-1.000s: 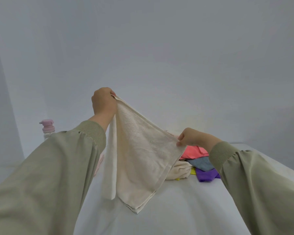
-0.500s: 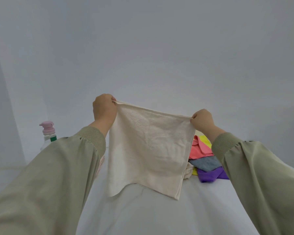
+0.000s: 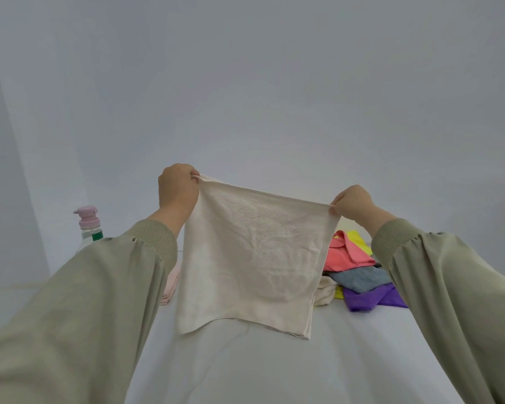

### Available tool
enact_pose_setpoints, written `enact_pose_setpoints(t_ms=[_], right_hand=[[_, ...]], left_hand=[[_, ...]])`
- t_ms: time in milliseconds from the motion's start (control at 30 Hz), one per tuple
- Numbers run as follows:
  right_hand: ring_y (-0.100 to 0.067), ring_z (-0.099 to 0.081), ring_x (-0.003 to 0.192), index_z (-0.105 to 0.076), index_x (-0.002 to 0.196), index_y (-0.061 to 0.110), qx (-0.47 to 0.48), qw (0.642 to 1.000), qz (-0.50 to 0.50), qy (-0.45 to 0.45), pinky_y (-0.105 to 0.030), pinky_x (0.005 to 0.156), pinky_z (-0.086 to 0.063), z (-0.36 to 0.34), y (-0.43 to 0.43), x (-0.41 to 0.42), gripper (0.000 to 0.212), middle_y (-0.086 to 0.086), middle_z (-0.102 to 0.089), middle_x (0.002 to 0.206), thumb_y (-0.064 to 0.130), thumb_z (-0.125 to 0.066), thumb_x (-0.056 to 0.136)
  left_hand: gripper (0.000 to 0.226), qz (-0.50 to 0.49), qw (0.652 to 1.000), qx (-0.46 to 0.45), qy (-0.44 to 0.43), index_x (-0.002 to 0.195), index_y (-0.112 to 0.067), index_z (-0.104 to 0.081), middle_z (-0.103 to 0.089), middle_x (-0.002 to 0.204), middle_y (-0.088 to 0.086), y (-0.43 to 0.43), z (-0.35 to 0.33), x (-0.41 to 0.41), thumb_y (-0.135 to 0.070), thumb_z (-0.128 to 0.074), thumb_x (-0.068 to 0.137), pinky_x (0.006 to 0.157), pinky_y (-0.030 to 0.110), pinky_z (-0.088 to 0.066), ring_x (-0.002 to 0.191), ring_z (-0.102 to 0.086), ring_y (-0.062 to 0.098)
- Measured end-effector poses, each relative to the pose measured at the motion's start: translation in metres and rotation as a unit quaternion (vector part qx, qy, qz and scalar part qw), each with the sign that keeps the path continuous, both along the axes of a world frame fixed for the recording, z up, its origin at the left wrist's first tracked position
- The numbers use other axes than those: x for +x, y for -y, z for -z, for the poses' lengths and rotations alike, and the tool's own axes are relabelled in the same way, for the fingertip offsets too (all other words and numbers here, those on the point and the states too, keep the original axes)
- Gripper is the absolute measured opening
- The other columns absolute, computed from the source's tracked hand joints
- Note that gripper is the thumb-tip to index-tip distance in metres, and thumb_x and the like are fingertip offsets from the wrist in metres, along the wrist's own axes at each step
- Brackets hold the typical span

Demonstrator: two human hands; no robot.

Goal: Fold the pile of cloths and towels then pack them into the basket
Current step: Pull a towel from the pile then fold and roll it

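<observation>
A cream towel (image 3: pixel 251 258) hangs spread out in the air above the white table (image 3: pixel 260 368). My left hand (image 3: pixel 178 191) pinches its upper left corner. My right hand (image 3: pixel 352 205) pinches its upper right corner, a little lower. The towel's bottom edge hangs just above the table. Behind it to the right lies a pile of cloths (image 3: pixel 359 272): coral, yellow, grey-blue, purple and a cream one. A folded pink cloth (image 3: pixel 171 282) lies on the left, mostly hidden by my left sleeve. No basket is in view.
A pump bottle (image 3: pixel 89 227) with a pink top stands at the table's back left. Plain grey walls close in behind and on the left. My sleeves cover both sides of the near table.
My right hand rose and moved right, pulling the towel's top edge taut. The towel went from hanging slanted to spread flat. My left hand dropped slightly.
</observation>
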State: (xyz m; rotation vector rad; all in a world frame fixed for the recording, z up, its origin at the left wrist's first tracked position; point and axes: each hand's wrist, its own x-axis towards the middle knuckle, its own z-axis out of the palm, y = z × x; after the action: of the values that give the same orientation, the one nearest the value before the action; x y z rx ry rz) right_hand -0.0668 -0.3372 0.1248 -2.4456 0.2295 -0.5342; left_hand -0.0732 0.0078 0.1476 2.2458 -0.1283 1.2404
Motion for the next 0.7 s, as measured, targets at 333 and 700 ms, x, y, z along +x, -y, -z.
enact_pose_setpoints(t_ms=[333,700], right_hand=[[-0.015,-0.026,0.049,-0.052,0.050,0.010,-0.087,0.983,-0.127,-0.104,-0.020,0.044,-0.022,0.023,-0.010,-0.013,0.030,0.001,-0.032,0.049,-0.008,-0.045,0.073],[-0.020,-0.064,0.084,-0.064,0.101,-0.011,0.159,0.951,-0.214,-0.157,-0.026,0.076,-0.055,0.025,0.006,-0.005,0.019,-0.019,-0.066,0.101,0.001,-0.050,0.096]], left_hand=[[0.026,0.015,1.000,0.003,-0.003,0.099,0.001,-0.072,-0.069,0.103,0.014,-0.001,0.007,0.001,0.005,-0.048,0.089,0.090,0.033,-0.046,0.102,-0.061,0.028],[0.025,0.006,1.000,-0.003,-0.007,0.097,0.000,-0.072,-0.070,0.101,0.013,-0.009,0.018,0.008,0.005,-0.050,0.088,0.089,0.032,-0.044,0.101,-0.061,0.029]])
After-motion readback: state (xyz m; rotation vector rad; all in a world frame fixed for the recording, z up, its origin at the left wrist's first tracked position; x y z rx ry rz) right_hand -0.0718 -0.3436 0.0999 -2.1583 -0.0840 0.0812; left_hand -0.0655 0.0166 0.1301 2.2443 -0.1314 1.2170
